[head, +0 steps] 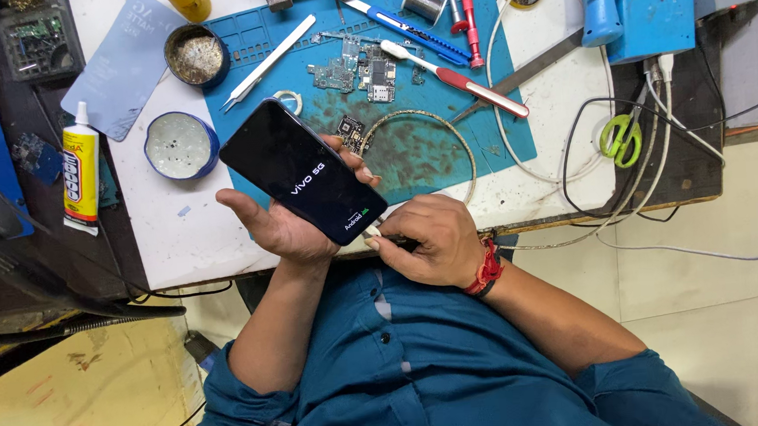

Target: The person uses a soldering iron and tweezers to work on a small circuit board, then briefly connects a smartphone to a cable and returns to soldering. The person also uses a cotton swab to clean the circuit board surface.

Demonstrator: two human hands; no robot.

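My left hand [286, 224] holds a black smartphone [301, 170] with its lit screen facing up, tilted over the near edge of the workbench. My right hand [430, 239] pinches a white cable plug [372, 233] at the phone's bottom end. The white cable [444, 119] loops back over the blue work mat [440, 75]. A red thread band circles my right wrist.
On the mat lie bare circuit boards [360, 70], tweezers [266, 62], a blue cutter [411, 31], a toothbrush [458, 78], a solder spool [424, 2]. Two round tins [180, 147] and a glue tube [81, 167] sit at left; green-handled scissors [620, 136] and tangled cables at right.
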